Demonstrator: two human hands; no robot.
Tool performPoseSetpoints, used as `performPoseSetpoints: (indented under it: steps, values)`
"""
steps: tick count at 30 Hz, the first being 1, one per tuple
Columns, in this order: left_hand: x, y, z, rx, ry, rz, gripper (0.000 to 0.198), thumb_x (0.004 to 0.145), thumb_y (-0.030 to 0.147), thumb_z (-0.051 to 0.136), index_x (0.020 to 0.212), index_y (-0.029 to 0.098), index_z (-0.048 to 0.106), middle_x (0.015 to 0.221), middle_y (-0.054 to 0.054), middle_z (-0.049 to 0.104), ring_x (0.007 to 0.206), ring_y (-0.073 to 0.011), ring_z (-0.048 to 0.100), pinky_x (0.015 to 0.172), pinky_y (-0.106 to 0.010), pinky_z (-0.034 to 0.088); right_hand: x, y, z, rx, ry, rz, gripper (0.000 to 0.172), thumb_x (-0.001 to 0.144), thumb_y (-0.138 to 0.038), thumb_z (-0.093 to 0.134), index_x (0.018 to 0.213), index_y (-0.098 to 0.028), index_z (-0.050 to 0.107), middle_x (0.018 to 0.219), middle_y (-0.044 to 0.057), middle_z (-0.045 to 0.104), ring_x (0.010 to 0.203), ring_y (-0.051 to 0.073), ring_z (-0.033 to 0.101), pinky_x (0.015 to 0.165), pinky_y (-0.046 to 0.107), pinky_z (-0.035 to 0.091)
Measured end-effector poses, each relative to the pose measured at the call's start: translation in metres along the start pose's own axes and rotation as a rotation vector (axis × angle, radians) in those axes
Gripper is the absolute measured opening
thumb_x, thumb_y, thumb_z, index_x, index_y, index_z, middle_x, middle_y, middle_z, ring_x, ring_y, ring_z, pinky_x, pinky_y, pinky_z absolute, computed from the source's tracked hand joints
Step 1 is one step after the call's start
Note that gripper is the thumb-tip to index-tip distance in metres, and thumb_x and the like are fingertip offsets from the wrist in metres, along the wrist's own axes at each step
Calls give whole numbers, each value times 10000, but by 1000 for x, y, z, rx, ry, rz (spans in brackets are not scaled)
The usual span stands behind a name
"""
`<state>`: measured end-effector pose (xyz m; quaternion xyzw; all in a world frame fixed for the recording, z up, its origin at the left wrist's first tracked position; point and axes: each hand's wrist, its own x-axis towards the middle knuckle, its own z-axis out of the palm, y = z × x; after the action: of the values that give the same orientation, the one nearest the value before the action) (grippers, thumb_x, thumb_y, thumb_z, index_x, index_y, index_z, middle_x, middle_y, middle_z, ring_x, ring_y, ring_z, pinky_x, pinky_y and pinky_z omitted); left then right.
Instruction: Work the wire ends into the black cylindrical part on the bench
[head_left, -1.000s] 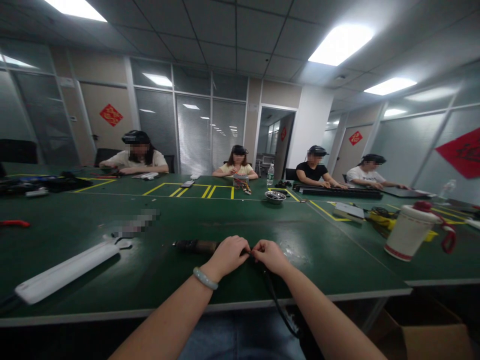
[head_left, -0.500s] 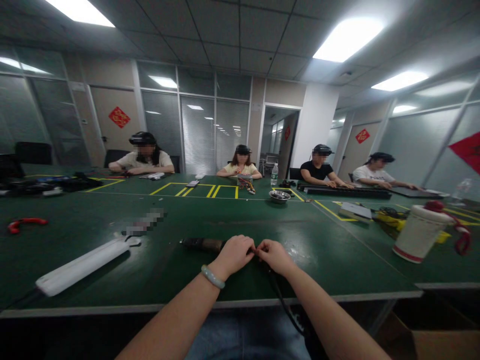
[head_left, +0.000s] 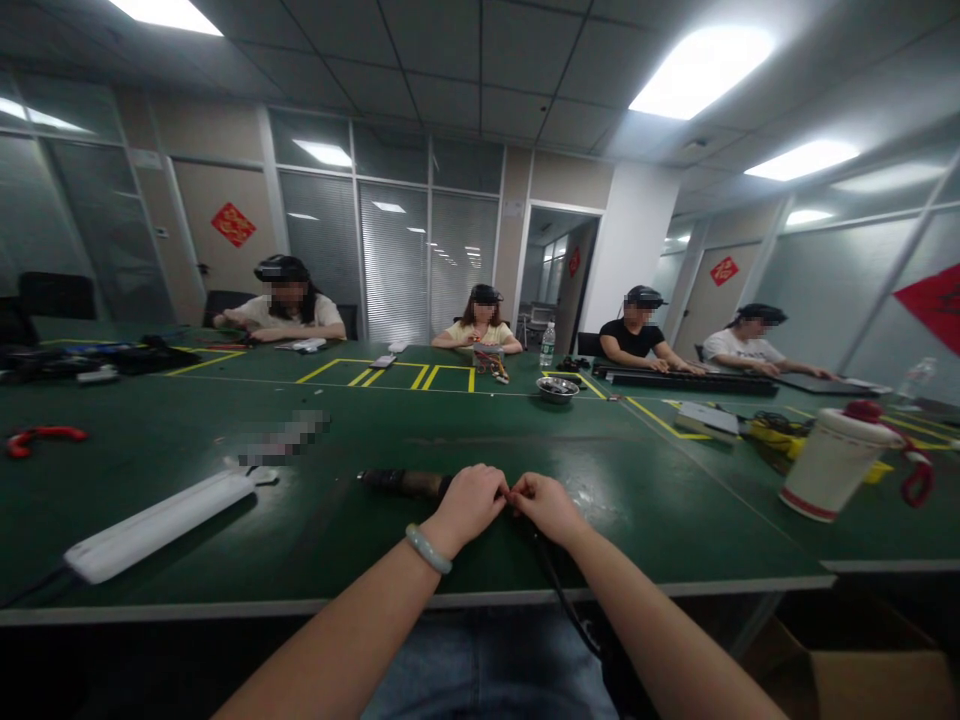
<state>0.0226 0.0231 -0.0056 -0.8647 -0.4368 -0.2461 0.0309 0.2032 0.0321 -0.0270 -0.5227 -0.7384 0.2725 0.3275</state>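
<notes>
Close to the near edge of the green table, my left hand (head_left: 474, 500) and my right hand (head_left: 546, 506) meet fingertip to fingertip. Both are closed in a pinch. Whatever lies between the fingers is too small and too covered to make out. A dark, tube-shaped tool (head_left: 405, 484) with a brownish middle lies on the table, its right end hidden behind my left hand. From below my right hand a black cable (head_left: 559, 588) runs over the table edge towards my lap.
To the left lie a white power strip (head_left: 161, 525) and a red curved handle (head_left: 46, 437). A white cup (head_left: 832, 465) with a red lid stands at right. Farther back are a metal bowl (head_left: 557, 390), a water bottle (head_left: 548, 345) and several seated people.
The view has shifted slightly. My hands stay pinched together at nearly the same spot, and the tool lies where it was. The person at far left has moved a hand outward.
</notes>
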Motion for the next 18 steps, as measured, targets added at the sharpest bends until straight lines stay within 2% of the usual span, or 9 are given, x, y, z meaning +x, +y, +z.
performPoseSetpoints:
  steps: [9, 18]
  values:
    - [-1, 1, -3, -6, -3, -3, 43, 833, 236, 617, 828, 193, 615, 861, -17, 632, 868, -183, 560, 791, -316, 400, -1, 2, 2, 52, 13, -58, 107, 816, -263, 585, 893, -213, 530, 682, -31, 679, 599, 109, 631, 550, 193, 410]
    - [-1, 3, -6, -5, -15, 8, 47, 817, 247, 626, 822, 200, 628, 854, -24, 643, 865, -187, 565, 779, -309, 401, -2, 0, -1, 33, -7, -63, 114, 819, -276, 588, 885, -211, 523, 659, -34, 671, 598, 114, 620, 548, 199, 395]
